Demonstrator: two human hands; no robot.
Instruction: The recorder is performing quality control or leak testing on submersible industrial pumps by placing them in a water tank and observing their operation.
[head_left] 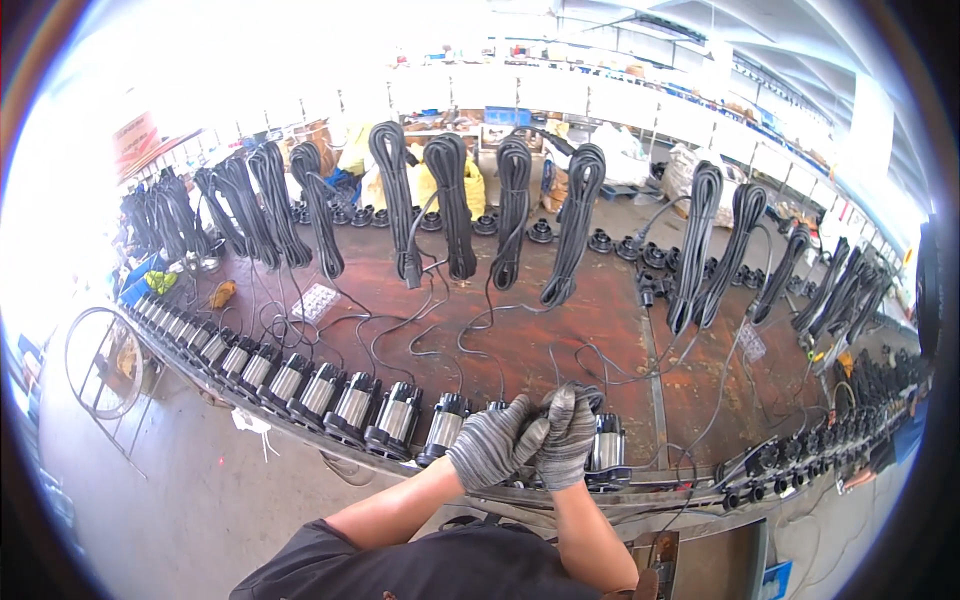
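In grey striped gloves, my two hands meet over the table's near edge. My right hand (567, 440) is closed round a black cable (585, 390), which loops over its fingertips. Beside it, my left hand (490, 445) has its fingers curled in toward the right one; what they pinch is hidden. A silver and black pump motor (608, 445) stands just right of my hands. Another motor (445, 428) is at the left hand's outer side, in a long row with a further motor (395, 415) along the edge.
Coiled black cables (450, 205) hang in a line above the red-brown tabletop (500, 330), their leads running to the motors. Behind them sit small black round parts (540, 231). More dark parts (790, 460) line the right edge. Yellow sacks (470, 185) stand farther back.
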